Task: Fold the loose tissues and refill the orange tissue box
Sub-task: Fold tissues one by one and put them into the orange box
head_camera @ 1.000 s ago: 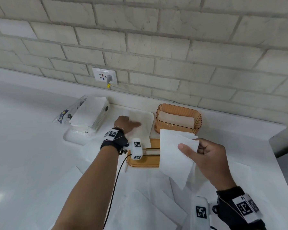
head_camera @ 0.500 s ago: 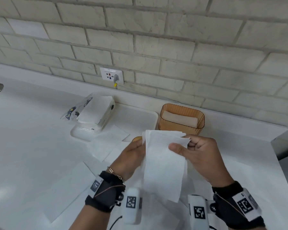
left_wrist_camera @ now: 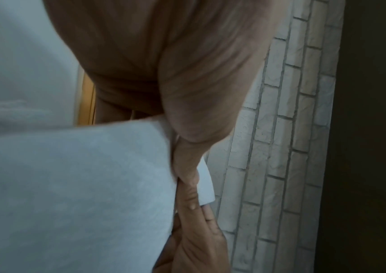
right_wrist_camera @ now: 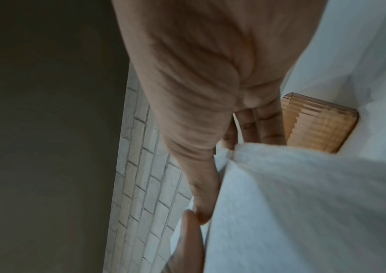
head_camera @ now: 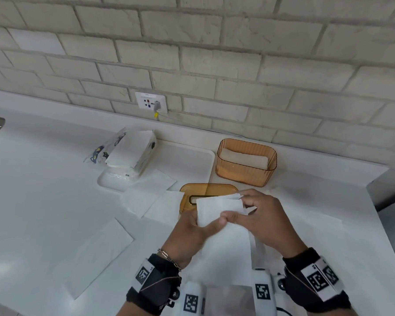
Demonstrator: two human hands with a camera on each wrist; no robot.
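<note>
From the head view, my left hand point(head_camera: 189, 226) and my right hand point(head_camera: 263, 215) both pinch one white tissue point(head_camera: 217, 210) in the air; beyond my grip stands the orange tissue box point(head_camera: 246, 161), open with some tissues inside, and its lid point(head_camera: 205, 192) lies directly under the tissue. In the left wrist view my thumb point(left_wrist_camera: 187, 166) presses the tissue's edge, so I think I must bring the edges together evenly before I crease. In the right wrist view my thumb point(right_wrist_camera: 201, 199) holds the other side, the box just past my fingers.
</note>
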